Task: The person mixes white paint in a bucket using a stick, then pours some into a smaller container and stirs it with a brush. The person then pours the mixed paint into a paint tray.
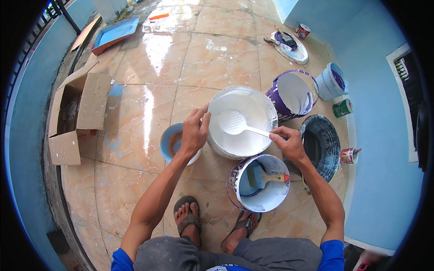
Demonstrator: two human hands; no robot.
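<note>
A large bucket of white paint (261, 101) stands on the floor in front of me. My left hand (195, 130) grips its left rim, fingers pressed together at the edge. Between the fingers and thumb of my right hand (287, 141) is the handle end of a white slotted spoon (234, 123). The spoon's perforated bowl lies over the paint, on the bucket's left side; whether it touches the surface I cannot tell. Closer to my feet, a smaller bucket (280, 201) has blue paint and a wide paintbrush (270, 177) in it. A light blue bowl (166, 140) sits below my left hand.
Behind the large bucket stands a purple pail (274, 97) with white inside. A black tub (332, 149), a blue bucket (326, 86) and a green can (342, 108) line the right wall. At left are a cardboard box (92, 104) and a paint tray (115, 35).
</note>
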